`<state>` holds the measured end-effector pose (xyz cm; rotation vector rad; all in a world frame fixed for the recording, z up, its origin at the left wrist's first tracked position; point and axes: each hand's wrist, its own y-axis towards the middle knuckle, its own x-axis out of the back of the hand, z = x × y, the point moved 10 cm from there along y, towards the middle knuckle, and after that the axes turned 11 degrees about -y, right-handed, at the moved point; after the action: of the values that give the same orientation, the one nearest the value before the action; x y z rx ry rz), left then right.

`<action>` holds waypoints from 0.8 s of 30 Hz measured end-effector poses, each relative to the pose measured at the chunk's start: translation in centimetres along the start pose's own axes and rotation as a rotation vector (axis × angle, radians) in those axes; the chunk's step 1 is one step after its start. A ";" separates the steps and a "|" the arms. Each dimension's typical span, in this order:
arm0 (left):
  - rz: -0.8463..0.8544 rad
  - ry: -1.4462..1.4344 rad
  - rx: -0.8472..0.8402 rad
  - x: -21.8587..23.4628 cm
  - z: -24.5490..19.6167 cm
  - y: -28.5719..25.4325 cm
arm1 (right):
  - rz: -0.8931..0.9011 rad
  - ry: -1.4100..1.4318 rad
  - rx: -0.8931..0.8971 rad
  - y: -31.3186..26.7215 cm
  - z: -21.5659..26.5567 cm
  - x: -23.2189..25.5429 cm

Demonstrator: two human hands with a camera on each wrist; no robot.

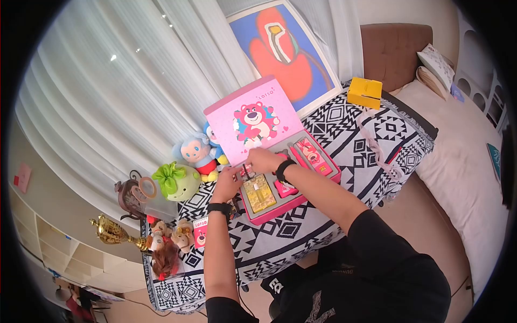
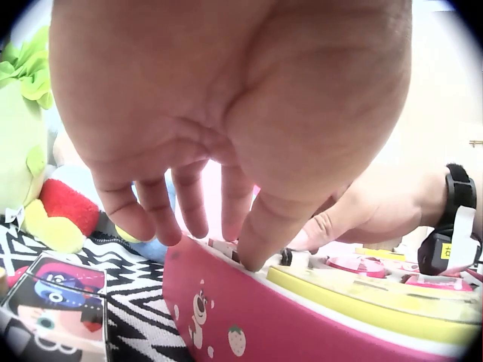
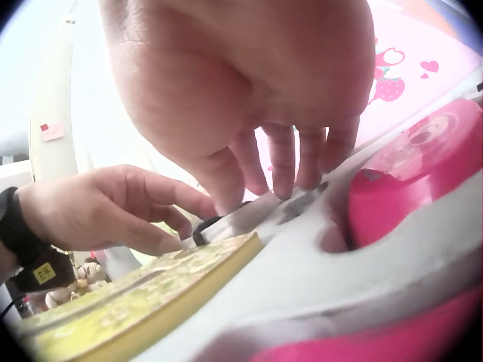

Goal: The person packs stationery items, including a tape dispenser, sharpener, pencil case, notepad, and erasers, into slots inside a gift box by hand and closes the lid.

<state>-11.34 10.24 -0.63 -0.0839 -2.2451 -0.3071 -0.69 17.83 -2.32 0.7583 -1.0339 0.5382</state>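
An open pink Lotso gift box (image 1: 267, 218) with a grey insert lies on the patterned cloth. Both hands meet at its back left corner, over a small pale piece with a black strap (image 3: 202, 231). My right hand (image 1: 264, 161) reaches down from above, thumb and fingers at the piece. From the left side, my left hand (image 1: 228, 184) has its thumb and index finger around the strap end; its other fingers spread behind the box wall. The fingers partly hide the piece, so I cannot tell its kind. A yellow patterned notebook (image 1: 259, 194) lies right in front of the hands.
The box lid (image 1: 253, 121) stands up behind. Pink items (image 1: 312, 153) fill the insert's right side. Plush toys (image 1: 180, 180), a gold trophy (image 1: 116, 231), a doll (image 1: 164, 258) and a small Lotso calendar (image 1: 200, 232) stand left. A yellow box (image 1: 365, 93) sits far right.
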 end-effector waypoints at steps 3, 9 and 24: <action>0.013 0.000 -0.074 -0.2 -0.2 0.2 | -0.002 -0.158 -0.022 -0.5 0.4 -0.5; -0.004 0.118 -0.112 -1.2 0.5 0.2 | -0.004 -0.204 -0.039 -0.7 1.0 -0.3; -0.222 0.087 -0.030 3.8 1.6 -7.3 | -0.166 -0.114 0.065 -5.7 4.4 4.1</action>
<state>-16.16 3.37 -0.07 0.1615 -2.1663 -0.4546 2.70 10.99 1.02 0.9321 -1.0510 0.3907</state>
